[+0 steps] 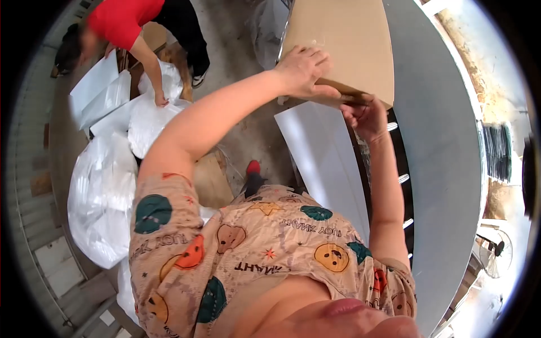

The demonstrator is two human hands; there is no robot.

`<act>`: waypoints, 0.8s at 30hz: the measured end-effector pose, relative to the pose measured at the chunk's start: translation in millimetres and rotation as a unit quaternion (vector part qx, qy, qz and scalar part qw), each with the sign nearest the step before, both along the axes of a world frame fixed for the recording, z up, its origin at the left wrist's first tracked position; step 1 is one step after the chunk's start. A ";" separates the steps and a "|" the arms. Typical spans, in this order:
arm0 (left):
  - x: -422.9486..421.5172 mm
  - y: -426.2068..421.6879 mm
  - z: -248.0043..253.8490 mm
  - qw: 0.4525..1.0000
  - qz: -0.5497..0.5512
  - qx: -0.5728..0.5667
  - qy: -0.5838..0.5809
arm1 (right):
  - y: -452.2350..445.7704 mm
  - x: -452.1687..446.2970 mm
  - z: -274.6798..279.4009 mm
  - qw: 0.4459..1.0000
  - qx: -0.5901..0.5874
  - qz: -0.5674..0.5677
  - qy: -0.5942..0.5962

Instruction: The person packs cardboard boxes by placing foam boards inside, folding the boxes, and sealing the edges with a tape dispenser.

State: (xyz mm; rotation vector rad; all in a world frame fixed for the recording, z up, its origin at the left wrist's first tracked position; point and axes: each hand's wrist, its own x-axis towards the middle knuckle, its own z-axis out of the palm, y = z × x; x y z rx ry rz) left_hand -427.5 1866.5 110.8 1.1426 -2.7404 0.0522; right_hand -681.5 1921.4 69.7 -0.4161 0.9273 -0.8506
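Note:
A long brown cardboard box (349, 39) lies on the grey surface in front of me. My left hand (304, 70) rests on its top near the close end, fingers laid on the cardboard and thumb stretched along the edge. At the same end, my right hand (366, 117) has its fingers curled at the corner, gripping the box edge from below. A dark gap shows under the top panel between the hands. The inside of the box is hidden.
A white panel (324, 152) leans below the box. A long grey surface (445, 169) curves along the right. To the left are plastic-wrapped bundles (104, 197), where a person in a red shirt (121, 22) bends over white sheets (98, 90). A fan (496, 248) stands far right.

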 end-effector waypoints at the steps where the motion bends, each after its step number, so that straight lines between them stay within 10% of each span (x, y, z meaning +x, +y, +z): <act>1: 12.4 -6.2 -2.3 0.996 -0.051 -0.068 -0.015 | -6.4 7.3 17.4 0.995 0.086 -0.033 0.038; 4: 8.3 -33.0 3.8 0.986 -0.123 -0.090 -0.069 | -8.8 -11.7 -11.3 0.999 -0.041 0.031 -0.018; 6: 0.9 -36.8 0.0 0.989 -0.117 -0.081 -0.035 | -14.5 -8.6 16.1 0.989 0.052 0.042 0.131; 8: -7.1 -41.3 -2.8 0.990 -0.124 -0.074 -0.014 | -14.5 21.5 92.6 0.895 -0.141 0.203 0.371; 14: -13.4 -42.8 -0.8 0.993 -0.096 -0.064 -0.014 | -254.7 29.7 136.6 0.831 -0.176 -0.010 0.527; 18: -10.9 -48.8 -5.8 0.995 -0.098 -0.008 0.021 | -407.9 34.9 121.0 0.815 -0.115 0.004 0.567; 21: -7.5 -52.4 -11.2 0.995 -0.097 -0.014 0.031 | -484.8 39.4 59.2 0.861 -0.343 -0.082 0.367; 24: -4.2 -52.2 -3.1 0.995 -0.093 -0.012 0.022 | -456.9 44.1 107.0 0.861 -0.070 0.077 0.497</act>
